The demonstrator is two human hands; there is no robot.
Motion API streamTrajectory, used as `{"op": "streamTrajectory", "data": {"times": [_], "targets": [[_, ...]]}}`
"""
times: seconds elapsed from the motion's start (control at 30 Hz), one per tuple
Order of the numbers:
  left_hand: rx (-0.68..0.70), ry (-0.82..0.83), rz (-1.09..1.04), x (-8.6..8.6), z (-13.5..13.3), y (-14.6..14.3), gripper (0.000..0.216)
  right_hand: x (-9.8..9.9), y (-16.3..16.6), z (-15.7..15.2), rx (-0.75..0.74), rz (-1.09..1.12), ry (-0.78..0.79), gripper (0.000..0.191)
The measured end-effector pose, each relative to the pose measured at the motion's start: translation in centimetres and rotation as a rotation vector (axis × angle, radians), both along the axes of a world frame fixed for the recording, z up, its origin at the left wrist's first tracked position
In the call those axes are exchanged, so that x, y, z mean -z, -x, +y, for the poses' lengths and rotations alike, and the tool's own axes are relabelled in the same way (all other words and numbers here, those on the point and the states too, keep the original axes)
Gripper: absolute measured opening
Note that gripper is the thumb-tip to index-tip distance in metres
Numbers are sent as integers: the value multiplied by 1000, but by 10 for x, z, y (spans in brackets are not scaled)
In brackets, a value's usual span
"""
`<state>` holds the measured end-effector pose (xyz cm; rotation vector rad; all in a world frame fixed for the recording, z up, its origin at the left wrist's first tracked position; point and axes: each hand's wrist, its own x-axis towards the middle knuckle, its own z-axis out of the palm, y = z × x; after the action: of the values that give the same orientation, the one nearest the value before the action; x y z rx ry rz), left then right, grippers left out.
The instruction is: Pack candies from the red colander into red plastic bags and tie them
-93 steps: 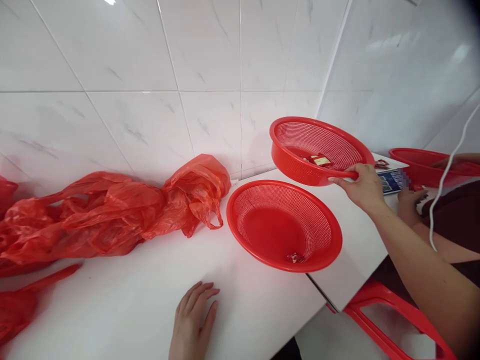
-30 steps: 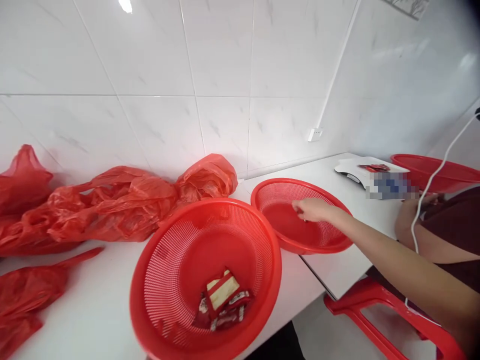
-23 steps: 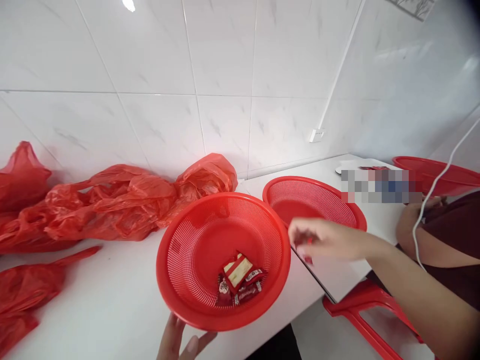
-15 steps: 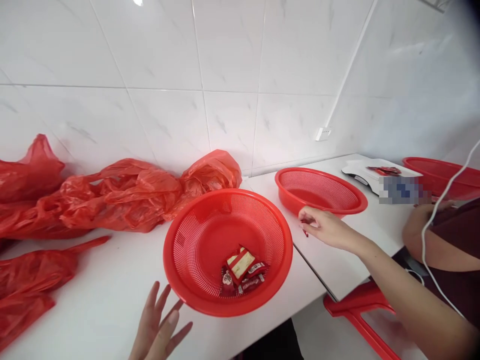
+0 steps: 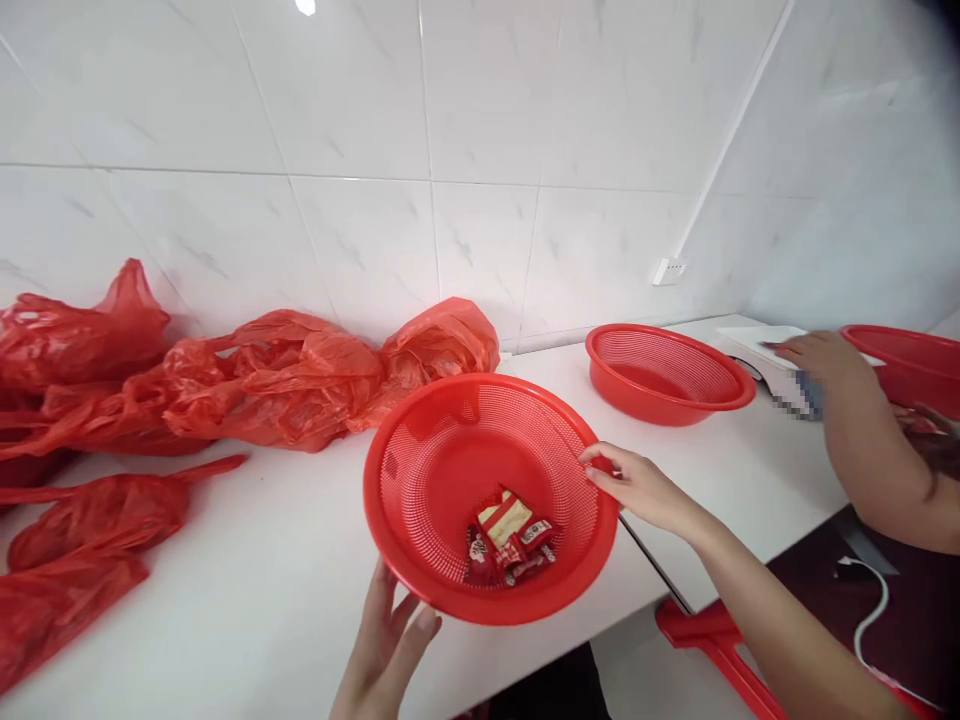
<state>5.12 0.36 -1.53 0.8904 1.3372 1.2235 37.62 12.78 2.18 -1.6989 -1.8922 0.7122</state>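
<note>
A red perforated plastic basket (image 5: 420,585) stands on the white table before me, with several small wrapped snack packets (image 5: 507,525) gathered in its lower right part. My left hand (image 5: 386,630) holds the basket's near left rim, its thumb at the outside edge and its fingers partly hidden beneath. At the right rim is my right hand (image 5: 637,490), thumb and fingers curled over the edge. I cannot see anything else between those fingers.
Crumpled red plastic bags (image 5: 277,380) cover the table's left and back. Behind my right hand sits another red basket (image 5: 667,405). A co-worker's arm (image 5: 862,450) reaches over a white scale (image 5: 772,345), near a further red basket (image 5: 907,350). A red stool (image 5: 720,650) stands below.
My right hand has moved onto the basket's rim; the small red packet in its fingers is gone from there. Another packet shows in the basket. My left hand has reached the rim. The co-worker's hand covers the scale.
</note>
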Motion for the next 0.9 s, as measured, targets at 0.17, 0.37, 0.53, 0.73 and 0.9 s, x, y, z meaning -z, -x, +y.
{"op": "streamTrajectory", "data": {"times": [0.17,0.37,0.53,0.73,0.9], "targets": [[357,1,-4,10,-6,-2,66,19,-63,24,257,1,-141,35],[363,-19,184,22,-10,14,49,11,-89,31,430,-334,-161,37],[142,-56,274,42,-8,32,41,-39,-3,30,239,-287,-350,34],[-47,-77,211,61,-4,40,36,-84,144,69,-323,-247,-379,28],[-81,-157,209,75,-5,38,46,-66,222,124,-303,-411,-253,25]]}}
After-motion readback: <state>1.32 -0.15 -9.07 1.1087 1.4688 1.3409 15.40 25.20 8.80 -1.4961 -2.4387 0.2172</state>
